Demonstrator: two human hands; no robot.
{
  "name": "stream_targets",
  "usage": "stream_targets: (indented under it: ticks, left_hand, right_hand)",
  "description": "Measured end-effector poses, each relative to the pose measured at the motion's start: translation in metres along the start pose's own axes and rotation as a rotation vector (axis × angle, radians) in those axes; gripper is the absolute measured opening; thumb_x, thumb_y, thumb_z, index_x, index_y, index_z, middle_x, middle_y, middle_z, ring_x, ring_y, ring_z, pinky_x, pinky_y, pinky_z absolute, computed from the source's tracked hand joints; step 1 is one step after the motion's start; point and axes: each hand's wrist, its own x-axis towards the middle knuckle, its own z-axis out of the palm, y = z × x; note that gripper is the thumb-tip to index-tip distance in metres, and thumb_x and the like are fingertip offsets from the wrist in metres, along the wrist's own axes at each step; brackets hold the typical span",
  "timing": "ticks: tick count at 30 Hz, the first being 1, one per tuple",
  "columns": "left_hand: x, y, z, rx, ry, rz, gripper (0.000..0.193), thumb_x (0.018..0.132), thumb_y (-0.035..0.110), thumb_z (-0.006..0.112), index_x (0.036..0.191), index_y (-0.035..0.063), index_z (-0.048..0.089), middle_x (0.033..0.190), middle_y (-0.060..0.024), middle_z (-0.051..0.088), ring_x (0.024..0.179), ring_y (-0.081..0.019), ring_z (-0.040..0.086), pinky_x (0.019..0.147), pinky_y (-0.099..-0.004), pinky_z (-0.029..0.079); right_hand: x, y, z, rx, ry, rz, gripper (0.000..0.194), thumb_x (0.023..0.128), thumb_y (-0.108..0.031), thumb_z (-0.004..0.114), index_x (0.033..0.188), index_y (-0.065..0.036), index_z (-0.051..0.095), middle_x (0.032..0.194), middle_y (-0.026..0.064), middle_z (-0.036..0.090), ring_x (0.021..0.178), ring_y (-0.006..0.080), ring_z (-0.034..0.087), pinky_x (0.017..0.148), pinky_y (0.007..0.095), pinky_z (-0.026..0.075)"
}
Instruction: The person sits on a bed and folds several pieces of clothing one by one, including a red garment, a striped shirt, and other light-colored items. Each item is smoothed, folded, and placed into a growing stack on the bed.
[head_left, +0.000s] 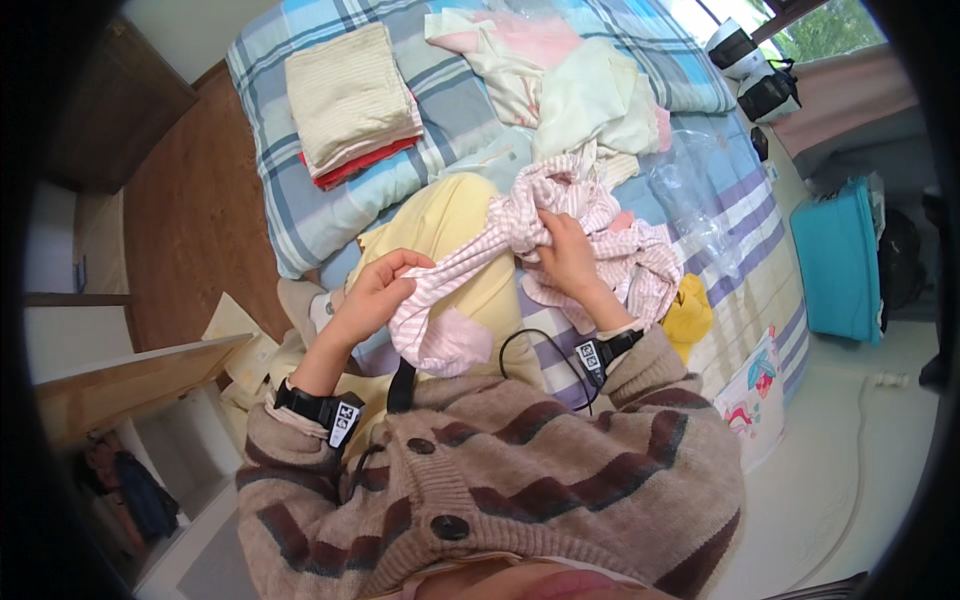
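A pink-and-white striped garment (469, 259) stretches between my two hands above my leg in yellow trousers (427, 217). My left hand (379, 296) pinches its narrower part, with a plain pink end hanging below. At the bunched part, my right hand (566, 251) grips the cloth. More striped pink cloth (637, 262) lies crumpled beyond and to the right of that hand. Whether it is all one piece, I cannot tell.
Folded clothes (349, 97) are stacked on a plaid pillow (442, 105). Pale loose clothes (585, 90), clear plastic (697, 202) and a mustard cloth (686, 311) lie on the bed. A turquoise bin (836, 262) stands at the right, an open drawer or cabinet (172, 442) at lower left.
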Motion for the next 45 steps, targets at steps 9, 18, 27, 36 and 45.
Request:
stream_targets:
  ticks: [9,18,27,36,45]
  left_hand:
    - [-0.007,0.006,-0.001,0.274,-0.108,-0.090,0.030,0.081,0.002,0.045,0.108,0.0043,0.059,0.089,0.0030,0.059,0.073,-0.0047,0.055,0.063,-0.0202,0.045]
    - [0.018,-0.017,0.037,0.896,-0.428,0.036,0.020,0.080,0.013,0.053,0.099,0.0088,0.056,0.071,-0.0164,0.057,0.066,-0.0294,0.058,0.062,-0.0367,0.045]
    - [0.029,-0.016,0.024,1.045,-0.255,0.064,0.026,0.080,0.017,0.050,0.105,0.0121,0.054,0.080,-0.0186,0.063,0.078,-0.0388,0.061,0.067,-0.0480,0.046]
    - [0.038,-0.008,0.038,1.073,-0.594,0.129,0.022,0.084,0.017,0.051,0.103,0.0103,0.060,0.089,-0.0173,0.064,0.085,-0.0337,0.062,0.075,-0.0441,0.048]
    - [0.065,0.205,0.109,1.065,0.258,1.360,0.080,0.072,0.017,0.074,0.138,0.0011,0.031,0.128,-0.0196,0.044,0.113,-0.0332,0.048,0.096,-0.0402,0.039]
  right_hand:
    - [0.080,0.089,-0.190,1.379,0.363,-0.004,0.029,0.084,-0.015,0.057,0.107,0.003,0.056,0.102,0.0130,0.061,0.094,0.0221,0.060,0.079,0.0341,0.051]
    - [0.171,0.058,-0.391,1.574,0.104,-0.592,0.014,0.077,-0.010,0.052,0.083,0.003,0.056,0.081,0.0102,0.060,0.068,0.0171,0.060,0.072,0.0303,0.054]
    - [0.189,0.067,-0.494,1.626,0.749,-0.523,0.009,0.071,-0.003,0.040,0.063,-0.007,0.043,0.064,0.0102,0.045,0.052,0.0216,0.046,0.053,0.0307,0.051]
    - [0.151,0.013,-0.528,1.304,0.226,-0.703,0.026,0.076,0.008,0.042,0.100,0.006,0.051,0.098,0.0174,0.058,0.090,0.0310,0.058,0.082,0.0395,0.052]
    - [0.161,-0.145,-0.368,1.182,-0.217,-0.519,0.034,0.095,-0.013,0.045,0.123,0.007,0.048,0.118,0.0202,0.057,0.108,0.0265,0.058,0.093,0.0376,0.050]
